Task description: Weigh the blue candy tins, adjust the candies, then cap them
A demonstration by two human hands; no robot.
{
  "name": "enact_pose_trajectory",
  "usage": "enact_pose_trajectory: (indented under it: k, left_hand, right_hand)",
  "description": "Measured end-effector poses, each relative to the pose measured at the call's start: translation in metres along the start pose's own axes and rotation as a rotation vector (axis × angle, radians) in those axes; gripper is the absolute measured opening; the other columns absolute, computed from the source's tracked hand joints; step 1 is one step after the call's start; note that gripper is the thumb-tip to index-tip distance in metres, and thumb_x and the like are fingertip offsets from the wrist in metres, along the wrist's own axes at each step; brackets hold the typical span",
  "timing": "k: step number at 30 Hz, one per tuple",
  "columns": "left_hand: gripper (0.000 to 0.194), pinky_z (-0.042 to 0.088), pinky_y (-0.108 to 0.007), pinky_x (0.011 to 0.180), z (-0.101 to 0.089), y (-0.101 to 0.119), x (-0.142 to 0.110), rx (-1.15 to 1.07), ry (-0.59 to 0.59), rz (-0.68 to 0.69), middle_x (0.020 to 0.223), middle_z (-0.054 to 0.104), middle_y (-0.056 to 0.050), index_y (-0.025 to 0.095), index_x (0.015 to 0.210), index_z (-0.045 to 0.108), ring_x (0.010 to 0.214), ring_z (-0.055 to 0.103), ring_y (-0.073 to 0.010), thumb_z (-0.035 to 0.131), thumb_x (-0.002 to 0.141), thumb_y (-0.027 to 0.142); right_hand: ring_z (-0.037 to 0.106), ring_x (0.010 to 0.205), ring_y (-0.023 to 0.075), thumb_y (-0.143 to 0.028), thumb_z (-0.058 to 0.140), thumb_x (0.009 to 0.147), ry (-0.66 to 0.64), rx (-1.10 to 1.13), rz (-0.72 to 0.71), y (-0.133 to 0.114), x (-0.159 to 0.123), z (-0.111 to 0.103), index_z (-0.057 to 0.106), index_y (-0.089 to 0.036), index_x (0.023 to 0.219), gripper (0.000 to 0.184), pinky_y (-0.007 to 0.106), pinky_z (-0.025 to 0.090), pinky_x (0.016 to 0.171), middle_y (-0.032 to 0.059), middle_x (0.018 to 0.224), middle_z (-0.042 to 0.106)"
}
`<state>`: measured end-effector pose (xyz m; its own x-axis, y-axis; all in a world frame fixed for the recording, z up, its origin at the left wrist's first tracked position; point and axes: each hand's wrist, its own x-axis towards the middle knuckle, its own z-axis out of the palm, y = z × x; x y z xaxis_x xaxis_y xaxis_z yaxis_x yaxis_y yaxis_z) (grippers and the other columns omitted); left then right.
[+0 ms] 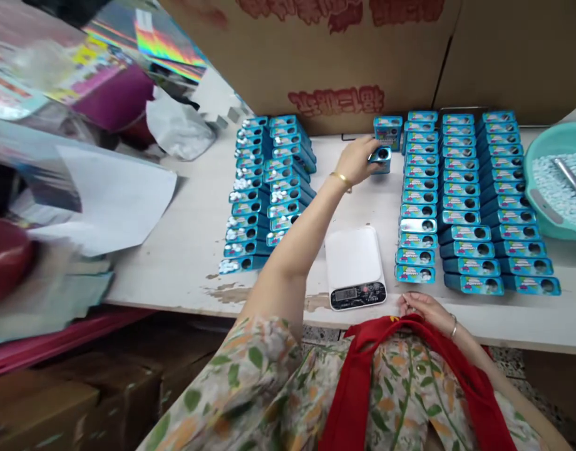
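Note:
My left hand [359, 161] is stretched far over the table, its fingers closed round a small blue box [380, 164] with a round dark hole in its top. Just behind that box stands another blue box [388, 130]. By the table's front edge rests my right hand [424, 309], fingers curled together; whatever may be in them is hidden. Between the arms lies a white digital scale [355, 257], its pan bare and its display too small to read. To the right, blue boxes with holes [461, 203] stand in three columns.
At left, two columns of blue boxes [248, 207] have white pellets on top; my left arm partly covers them. A turquoise basin [534, 172] of white pellets with a metal tool [570, 178] stands at far right. Cardboard [339, 56] walls the back. White paper [123, 194] lies left.

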<state>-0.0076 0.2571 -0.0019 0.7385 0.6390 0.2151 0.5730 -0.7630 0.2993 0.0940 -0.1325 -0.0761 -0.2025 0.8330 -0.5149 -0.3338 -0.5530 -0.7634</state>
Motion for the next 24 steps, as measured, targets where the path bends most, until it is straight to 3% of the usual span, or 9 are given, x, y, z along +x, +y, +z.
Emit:
enact_pose_trajectory:
  k: [5,7,9,11,14,17,19,21,24]
  left_hand:
    - [0.047,0.041,-0.049,0.102,0.034,-0.008,0.071,0.091,-0.047,-0.064,0.130,0.060,-0.014,0.019,0.129,0.060,0.120,0.053,-0.0337,0.060,0.082,0.018]
    - [0.046,0.038,-0.053,0.105,0.034,-0.005,0.075,0.121,-0.011,-0.079,0.134,0.057,-0.014,0.019,0.129,0.060,0.124,0.050,-0.0348,0.059,0.083,0.017]
    - [0.043,0.036,-0.053,0.108,0.024,-0.001,0.060,0.138,-0.002,-0.077,0.137,0.054,-0.013,0.020,0.127,0.061,0.125,0.048,-0.0333,0.062,0.085,0.022]
    - [0.044,0.035,-0.050,0.110,0.007,0.003,0.023,0.129,-0.006,-0.054,0.140,0.052,-0.010,0.023,0.129,0.058,0.126,0.046,-0.0300,0.064,0.087,0.032]
    - [0.046,0.034,-0.048,0.110,-0.026,0.009,-0.065,0.103,0.033,-0.048,0.143,0.050,-0.009,0.025,0.134,0.049,0.130,0.044,-0.0276,0.054,0.093,0.047]
    - [0.045,0.035,-0.049,0.107,-0.049,0.012,-0.167,0.144,0.105,-0.164,0.139,0.053,-0.009,0.023,0.127,0.048,0.129,0.045,-0.0272,0.042,0.098,0.056]
    - [0.044,0.036,-0.049,0.104,-0.051,0.008,-0.223,0.210,0.160,-0.271,0.133,0.055,-0.006,0.022,0.115,0.050,0.124,0.047,-0.0241,0.039,0.098,0.061]
    - [0.045,0.035,-0.050,0.101,-0.044,-0.001,-0.260,0.279,0.176,-0.354,0.130,0.055,-0.005,0.023,0.105,0.053,0.122,0.046,-0.0236,0.040,0.096,0.065]
    - [0.035,0.033,-0.055,0.102,-0.033,-0.010,-0.278,0.305,0.142,-0.382,0.138,0.053,-0.007,0.025,0.105,0.057,0.128,0.043,-0.0280,0.044,0.097,0.056]
  right_hand:
    - [0.066,0.059,0.0176,-0.065,0.071,0.074,0.031,0.117,0.093,0.006,0.004,0.003,0.074,-0.041,0.076,0.025,0.030,0.050,0.054,-0.0061,0.068,0.069]
    - [0.067,0.061,0.0176,-0.066,0.073,0.072,0.026,0.145,0.130,0.005,0.004,0.002,0.074,-0.041,0.076,0.025,0.031,0.052,0.056,-0.0064,0.069,0.070]
    - [0.066,0.060,0.0159,-0.064,0.073,0.075,0.016,0.169,0.177,0.001,0.003,0.000,0.074,-0.039,0.077,0.025,0.029,0.052,0.057,-0.0051,0.070,0.070]
    - [0.063,0.060,0.0139,-0.060,0.072,0.080,0.003,0.192,0.225,-0.005,0.000,-0.003,0.075,-0.036,0.080,0.024,0.027,0.051,0.058,-0.0031,0.071,0.069]
    - [0.063,0.064,0.0121,-0.051,0.071,0.086,-0.025,0.222,0.283,-0.012,-0.002,-0.009,0.076,-0.031,0.084,0.020,0.023,0.052,0.061,-0.0005,0.076,0.070]
    - [0.063,0.065,0.0112,-0.047,0.076,0.083,-0.020,0.265,0.334,-0.013,0.000,-0.013,0.076,-0.026,0.087,0.021,0.020,0.053,0.062,0.0017,0.077,0.070]
    - [0.063,0.064,0.0108,-0.047,0.079,0.079,0.011,0.293,0.356,-0.012,0.002,-0.013,0.075,-0.022,0.087,0.027,0.019,0.053,0.060,0.0031,0.075,0.070]
    - [0.059,0.060,0.0092,-0.048,0.080,0.078,0.026,0.295,0.352,-0.013,0.004,-0.012,0.074,-0.019,0.087,0.031,0.017,0.051,0.055,0.0034,0.074,0.069]
    - [0.054,0.053,0.0065,-0.049,0.081,0.076,0.041,0.252,0.311,-0.017,0.003,-0.008,0.073,-0.016,0.087,0.036,0.015,0.045,0.047,0.0023,0.071,0.067]
